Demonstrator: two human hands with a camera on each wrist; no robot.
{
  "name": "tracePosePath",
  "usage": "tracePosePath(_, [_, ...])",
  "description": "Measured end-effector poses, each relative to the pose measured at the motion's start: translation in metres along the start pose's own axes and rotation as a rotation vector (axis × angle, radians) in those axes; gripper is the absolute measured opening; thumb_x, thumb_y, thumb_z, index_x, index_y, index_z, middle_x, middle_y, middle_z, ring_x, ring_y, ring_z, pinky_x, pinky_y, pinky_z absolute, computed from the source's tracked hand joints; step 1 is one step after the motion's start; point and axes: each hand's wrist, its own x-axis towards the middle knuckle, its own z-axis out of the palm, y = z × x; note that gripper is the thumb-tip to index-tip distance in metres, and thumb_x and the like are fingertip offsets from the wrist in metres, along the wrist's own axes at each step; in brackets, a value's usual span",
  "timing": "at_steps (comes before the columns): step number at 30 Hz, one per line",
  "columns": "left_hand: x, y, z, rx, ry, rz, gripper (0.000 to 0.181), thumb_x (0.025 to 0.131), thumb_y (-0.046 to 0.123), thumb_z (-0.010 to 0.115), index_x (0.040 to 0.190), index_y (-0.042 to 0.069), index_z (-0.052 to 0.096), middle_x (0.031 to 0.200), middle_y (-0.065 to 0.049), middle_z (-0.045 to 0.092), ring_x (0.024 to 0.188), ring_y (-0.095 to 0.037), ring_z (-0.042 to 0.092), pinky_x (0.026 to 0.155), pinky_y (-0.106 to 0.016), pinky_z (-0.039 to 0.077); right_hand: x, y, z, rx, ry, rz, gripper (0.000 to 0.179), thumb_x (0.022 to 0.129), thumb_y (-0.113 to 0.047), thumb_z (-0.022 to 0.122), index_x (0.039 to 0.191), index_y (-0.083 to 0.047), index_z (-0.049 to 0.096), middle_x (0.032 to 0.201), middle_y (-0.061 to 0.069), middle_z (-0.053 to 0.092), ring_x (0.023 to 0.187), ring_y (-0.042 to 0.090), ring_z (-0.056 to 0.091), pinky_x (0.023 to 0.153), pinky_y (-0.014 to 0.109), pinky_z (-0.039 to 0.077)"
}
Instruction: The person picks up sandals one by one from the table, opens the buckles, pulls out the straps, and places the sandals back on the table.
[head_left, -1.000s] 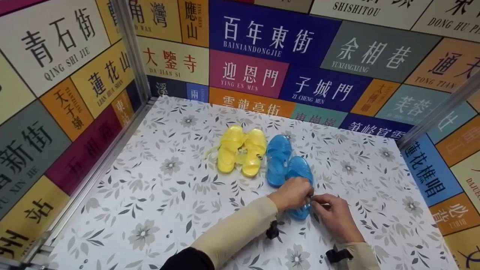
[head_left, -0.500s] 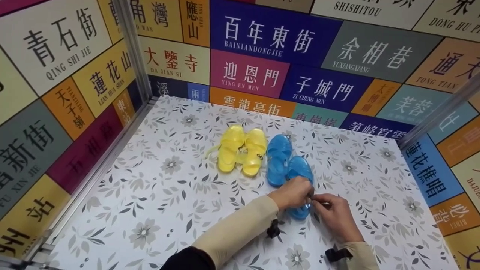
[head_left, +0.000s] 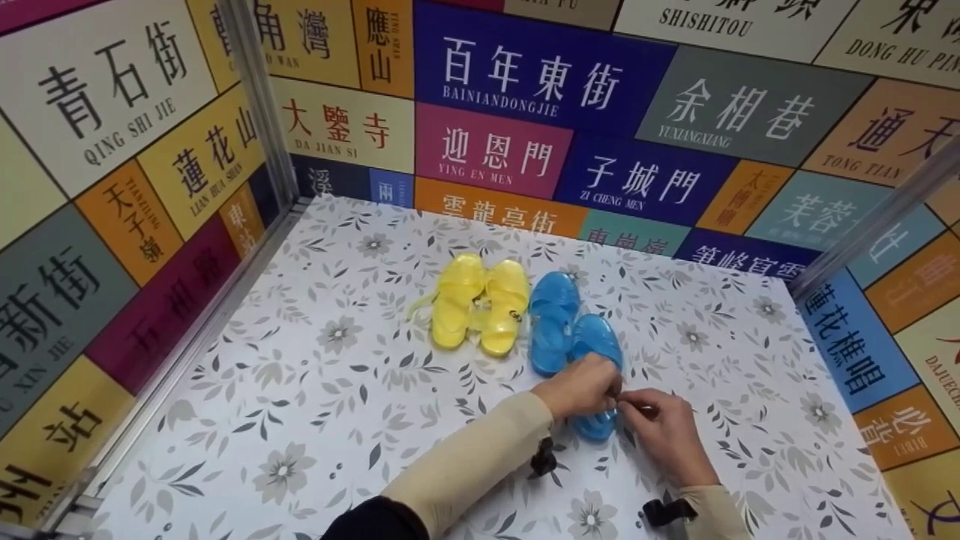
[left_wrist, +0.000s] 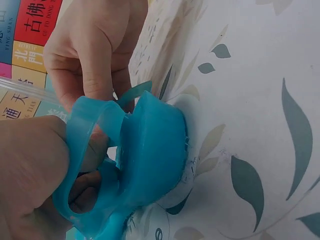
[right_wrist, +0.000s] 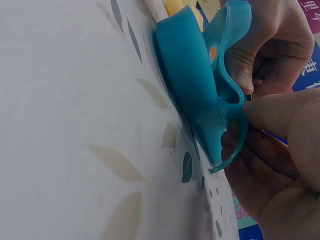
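Two blue jelly sandals stand side by side on the patterned cloth. My hands work at the side of the nearer blue sandal (head_left: 598,337); the farther blue sandal (head_left: 553,322) lies just left of it. Reaching across the sandal, my left hand (head_left: 583,386) pinches its ankle strap (left_wrist: 82,145) near the fastening, fingers partly inside the loop. From the right, my right hand (head_left: 664,424) pinches the strap's end part between thumb and fingers. In the right wrist view the strap's loose tip (right_wrist: 235,155) curves down beside the fingers. The fingertips hide most of the fastening.
A pair of yellow sandals (head_left: 480,304) stands left of the blue pair, with one strap sticking out leftward. The floral cloth (head_left: 337,450) covers the table. Panels printed with street names (head_left: 495,150) wall the back and sides, with metal posts (head_left: 270,112) at the corners.
The head view has shifted slightly. Both hands stay at the blue sandal's strap, with little visible movement.
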Motion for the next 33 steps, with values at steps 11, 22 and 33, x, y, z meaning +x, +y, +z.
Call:
tracePosePath(11, [0.0006,-0.0073,-0.0085,-0.161,-0.034,-0.041,0.015,0.091,0.018,0.082,0.106,0.019,0.084,0.095,0.010,0.078,0.084,0.000,0.064,0.073,-0.010,0.049,0.0040,-0.0039,-0.0032,-0.036,-0.071,0.061,0.016,0.092,-0.003,0.079,0.106,-0.010,0.082,0.099,0.004,0.080,0.087,0.008,0.071,0.078,0.019,0.058])
tracePosePath(22, [0.0022,-0.0057,-0.0074,-0.136,-0.004,0.024,0.012,0.089,0.015,0.084,0.101,0.014,0.084,0.088,0.007,0.078,0.076,-0.002,0.065,0.065,-0.009,0.049,0.0050,0.0014,0.0031,-0.130,0.025,-0.215,0.019,0.085,0.005,0.080,0.093,-0.012,0.083,0.084,-0.008,0.075,0.074,0.003,0.064,0.068,0.011,0.049])
tracePosePath(33, [0.0004,-0.0097,-0.0014,-0.191,0.000,-0.022,0.013,0.091,0.024,0.085,0.102,0.018,0.084,0.089,0.011,0.078,0.078,0.002,0.063,0.068,-0.009,0.049,0.0002,-0.0003,-0.0033,-0.037,-0.062,-0.044,0.016,0.092,-0.005,0.080,0.106,-0.013,0.082,0.099,-0.001,0.079,0.087,0.006,0.071,0.077,0.015,0.056])
